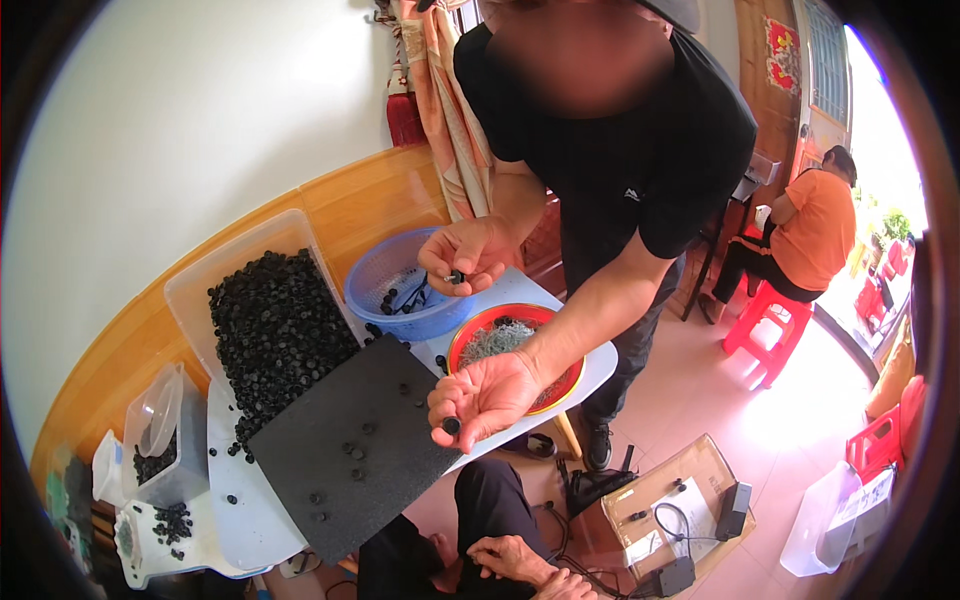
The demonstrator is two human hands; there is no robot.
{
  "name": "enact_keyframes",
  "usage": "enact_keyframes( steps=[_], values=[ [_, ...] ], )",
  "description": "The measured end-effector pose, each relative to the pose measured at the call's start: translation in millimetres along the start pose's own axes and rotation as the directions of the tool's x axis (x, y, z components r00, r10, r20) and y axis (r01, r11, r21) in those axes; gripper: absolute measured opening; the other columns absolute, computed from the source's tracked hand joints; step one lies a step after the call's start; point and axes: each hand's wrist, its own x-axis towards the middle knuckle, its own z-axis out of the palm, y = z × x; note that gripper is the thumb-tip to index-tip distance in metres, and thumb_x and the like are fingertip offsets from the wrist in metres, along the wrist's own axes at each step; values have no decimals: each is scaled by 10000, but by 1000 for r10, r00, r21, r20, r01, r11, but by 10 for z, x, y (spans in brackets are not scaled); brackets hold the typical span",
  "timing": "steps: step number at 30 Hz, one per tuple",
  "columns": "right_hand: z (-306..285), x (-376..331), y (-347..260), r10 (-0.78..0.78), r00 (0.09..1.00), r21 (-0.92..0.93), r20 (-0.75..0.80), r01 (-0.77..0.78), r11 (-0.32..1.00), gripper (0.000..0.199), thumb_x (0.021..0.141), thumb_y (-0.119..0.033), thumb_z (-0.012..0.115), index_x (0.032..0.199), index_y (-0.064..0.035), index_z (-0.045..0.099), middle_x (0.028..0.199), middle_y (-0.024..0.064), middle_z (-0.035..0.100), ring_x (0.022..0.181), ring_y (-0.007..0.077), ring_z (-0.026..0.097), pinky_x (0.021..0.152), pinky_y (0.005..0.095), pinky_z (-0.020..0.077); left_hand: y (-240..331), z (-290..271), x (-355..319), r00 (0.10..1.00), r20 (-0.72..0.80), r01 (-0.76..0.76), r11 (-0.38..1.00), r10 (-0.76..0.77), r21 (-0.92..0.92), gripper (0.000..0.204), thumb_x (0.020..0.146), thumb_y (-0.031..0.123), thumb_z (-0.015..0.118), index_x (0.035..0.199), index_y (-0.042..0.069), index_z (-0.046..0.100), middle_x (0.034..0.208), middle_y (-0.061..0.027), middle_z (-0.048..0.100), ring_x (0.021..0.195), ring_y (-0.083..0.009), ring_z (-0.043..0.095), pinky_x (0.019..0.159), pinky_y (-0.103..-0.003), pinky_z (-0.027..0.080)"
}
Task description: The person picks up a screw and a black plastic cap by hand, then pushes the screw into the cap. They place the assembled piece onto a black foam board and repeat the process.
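My right hand (506,557) rests on my dark trouser leg (497,500) at the lower edge, its fingers loosely bent and nothing visible in them. Over my right forearm lies my left hand (568,586), partly cut off by the frame, with its fingers lying loosely. Across from me a standing person in a black shirt (610,160) holds a small black knob-like part (455,277) in one raised hand. Another such black part (451,426) sits at the fingers of that person's other hand, palm up over the table. Several more parts lie on a black foam sheet (345,400) beside them.
A clear bin (185,275) heaped with black parts, a blue basket (425,322) and a red-rimmed bowl (575,375) of wiry grey pieces stand on the white table (245,515). A cardboard box (640,500) with cables is at lower right. Someone in orange (815,235) sits farther back.
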Motion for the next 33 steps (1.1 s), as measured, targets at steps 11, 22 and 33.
enact_keyframes(
  steps=[11, 22, 33],
  values=[
    [-3, 5, 57, -15, 1000, 31, -17, 15, 999, 233, 943, -134, 584, 1125, -21, 674, 891, 71, 709, 706, 123, 699, 574, 241, 560, 8, -49, 26, 1000, -13, -25, 998, 26, 53, 223, 845, 318, 556, 843, 102, 613, 895, -78, 546, 920, -258, 486, 885, -462, 351],
    [-18, -1, 11, -12, 1000, 26, -11, 12, 1000, 232, 943, -138, 585, 1125, -26, 676, 861, 63, 705, 684, 119, 688, 569, 241, 552, -7, -38, 47, 1000, 1, -22, 998, 21, 61, 207, 835, 308, 559, 823, 106, 600, 864, -70, 545, 896, -251, 487, 864, -459, 352],
    [-11, -13, 22, 9, 1000, 22, 10, -9, 1000, 244, 945, -149, 580, 1130, -23, 677, 887, 70, 712, 701, 112, 689, 581, 232, 548, -7, 4, 38, 1000, -4, -21, 999, 21, 30, 204, 834, 302, 565, 814, 101, 591, 864, -78, 540, 900, -253, 487, 866, -451, 354]
  ],
)
